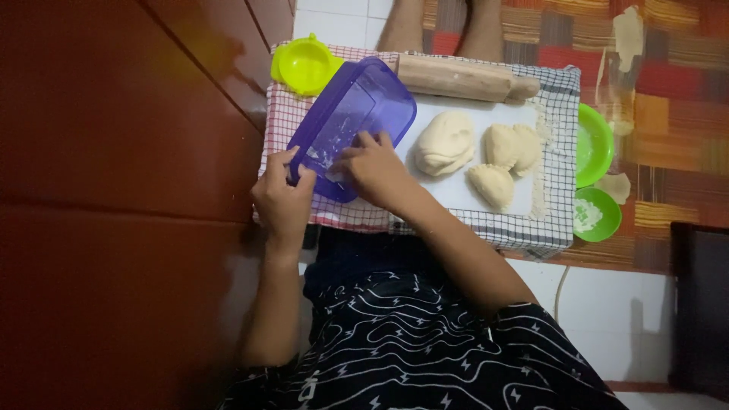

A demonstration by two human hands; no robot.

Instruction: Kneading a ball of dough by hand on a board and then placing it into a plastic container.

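Observation:
My left hand (282, 199) grips the near rim of a see-through purple plastic box (357, 114) that lies tilted on a checked cloth (524, 228). My right hand (373, 168) reaches into the box, fingertips pressed on its floury bottom. Right of the box, on a white board (456, 193), lie a big lump of dough (444, 143) and three folded, crimped dumplings (501, 163).
A wooden rolling pin (463, 78) lies along the cloth's far edge. A yellow-green dumpling press (304, 64) sits at the far left corner. Two green bowls (594, 144) stand to the right. Another person's legs (440, 26) show at the top. A red-brown cabinet is on the left.

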